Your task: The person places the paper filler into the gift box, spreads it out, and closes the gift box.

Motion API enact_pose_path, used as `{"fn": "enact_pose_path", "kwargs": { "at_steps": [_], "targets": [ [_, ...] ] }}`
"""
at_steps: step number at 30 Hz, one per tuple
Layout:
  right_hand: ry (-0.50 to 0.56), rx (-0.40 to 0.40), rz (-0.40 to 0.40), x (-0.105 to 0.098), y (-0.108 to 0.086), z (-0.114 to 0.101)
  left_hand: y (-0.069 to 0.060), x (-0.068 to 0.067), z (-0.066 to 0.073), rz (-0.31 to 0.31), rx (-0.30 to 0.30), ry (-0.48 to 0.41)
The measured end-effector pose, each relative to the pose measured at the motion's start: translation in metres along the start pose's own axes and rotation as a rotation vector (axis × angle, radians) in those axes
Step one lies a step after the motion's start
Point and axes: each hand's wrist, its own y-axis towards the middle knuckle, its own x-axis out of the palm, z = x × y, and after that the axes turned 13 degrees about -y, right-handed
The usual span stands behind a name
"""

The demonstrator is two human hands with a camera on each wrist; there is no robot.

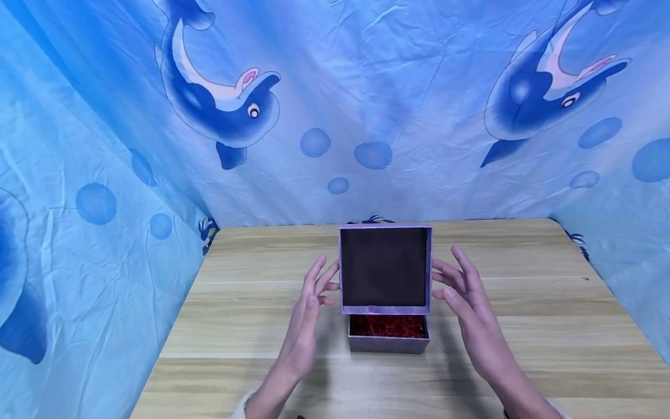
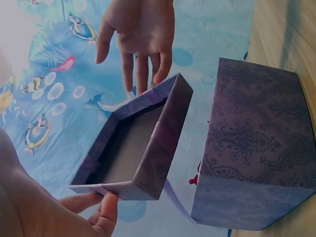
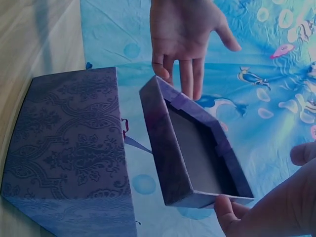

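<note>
A purple patterned gift box [image 1: 389,345] sits on the table with red shredded filling [image 1: 388,326] showing inside. Above its back part stands the raised lid [image 1: 384,267], its dark inside facing me. A thin ribbon [image 2: 178,200] runs between lid and box in the left wrist view. My left hand [image 1: 302,320] touches the lid's left side with its fingertips, thumb held away from it. On the opposite side, fingertips of my right hand [image 1: 478,326] touch the lid's wall, thumb also apart. The box's patterned outer wall [image 3: 74,143] shows close up in the right wrist view.
The box stands on a light wood-grain table [image 1: 235,326]. Blue cloth [image 1: 335,105] printed with dolphins and bubbles hangs behind the table and along both sides.
</note>
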Motion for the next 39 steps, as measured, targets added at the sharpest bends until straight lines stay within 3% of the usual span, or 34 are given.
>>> {"fn": "enact_pose_path", "kwargs": {
  "at_steps": [5,9,13,17,26,30,33,37,39],
  "targets": [
    [0.161,-0.113,0.025,0.002,0.003,0.002,0.001,-0.001,-0.008,-0.049,0.159,-0.042],
    [0.283,-0.172,0.041,0.003,0.005,0.003,0.002,-0.002,-0.018,-0.061,0.234,-0.101],
    [0.358,-0.202,0.053,0.005,0.007,0.006,0.004,0.006,-0.010,-0.073,0.244,-0.181],
    [0.390,-0.149,0.109,0.008,0.008,0.009,0.001,0.013,-0.007,-0.048,0.204,-0.244],
    [0.461,-0.036,0.364,0.024,0.009,0.020,-0.006,0.024,-0.021,-0.010,0.078,-0.318],
    [0.396,0.050,0.493,0.036,0.009,0.028,-0.008,0.033,-0.029,0.004,0.060,-0.347],
    [0.312,0.039,0.538,0.043,0.009,0.036,-0.012,0.041,-0.035,0.008,0.067,-0.328],
    [0.222,-0.076,0.514,0.051,0.006,0.048,-0.016,0.049,-0.044,0.034,0.112,-0.250],
    [0.166,-0.080,0.471,0.054,0.004,0.051,-0.018,0.051,-0.049,0.054,0.148,-0.219]
  ]
}}
